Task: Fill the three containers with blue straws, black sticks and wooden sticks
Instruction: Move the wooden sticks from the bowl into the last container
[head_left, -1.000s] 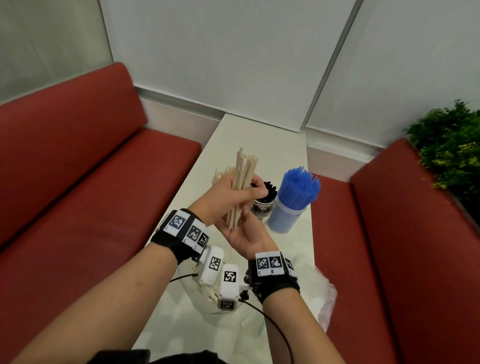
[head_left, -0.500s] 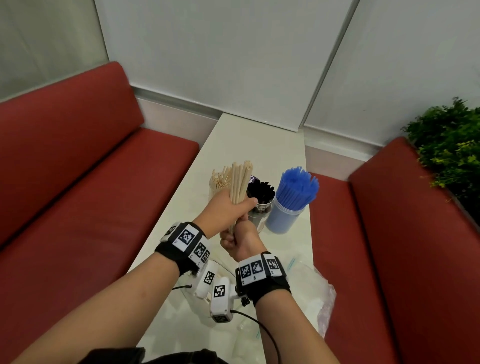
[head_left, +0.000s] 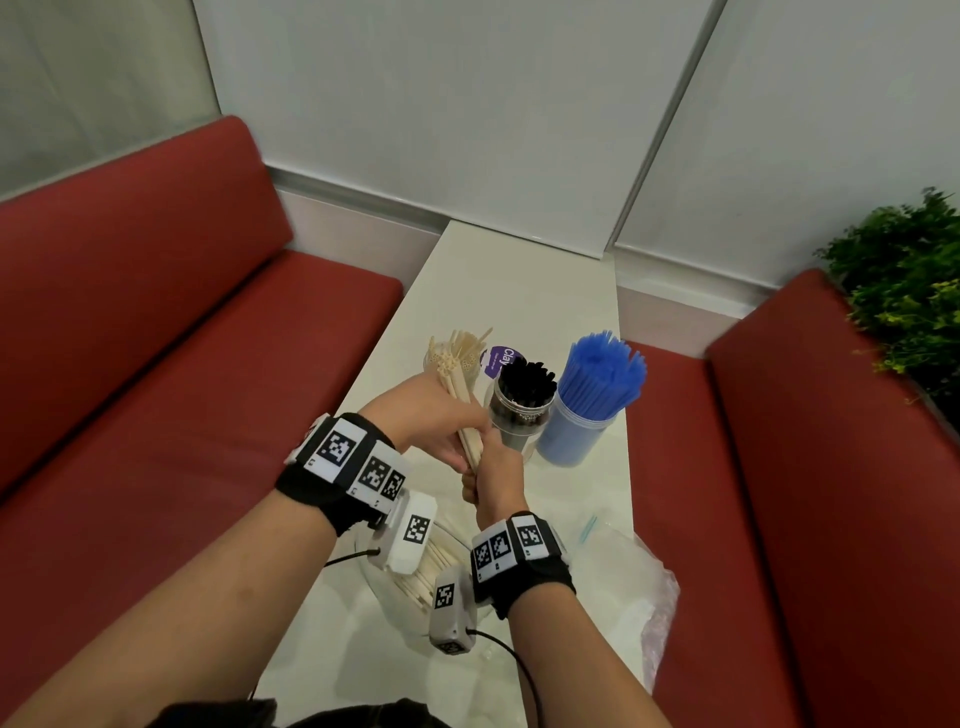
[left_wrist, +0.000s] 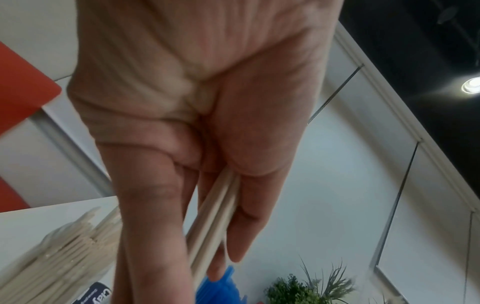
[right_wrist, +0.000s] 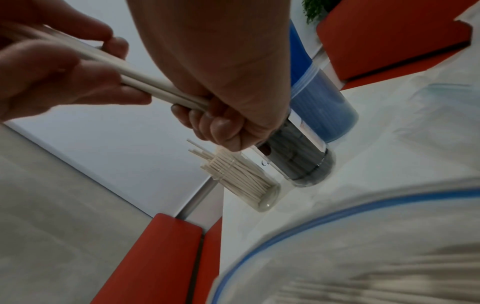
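Note:
My left hand (head_left: 441, 431) grips a bundle of wooden sticks (head_left: 460, 395) at mid-length, and my right hand (head_left: 491, 467) is curled round its lower end. The bundle leans up and left, its tips in front of the clear container of wooden sticks (head_left: 454, 353). In the right wrist view the right hand's fingers (right_wrist: 223, 127) wrap the bundle's (right_wrist: 161, 90) end, with the left hand (right_wrist: 64, 82) higher up. To the right stand the jar of black sticks (head_left: 519, 410) and the container (head_left: 571, 436) packed with blue straws (head_left: 605, 374).
The narrow white table (head_left: 519, 291) runs between two red benches (head_left: 156, 389). A clear zip bag of loose wooden sticks (head_left: 421, 577) lies under my wrists, and crumpled plastic (head_left: 644, 597) lies at the table's right edge. A green plant (head_left: 904, 291) stands at right.
Both hands have come down toward the table with the bundle. The right hand, earlier an open palm under the stick ends, has closed round them. The bundle now leans left.

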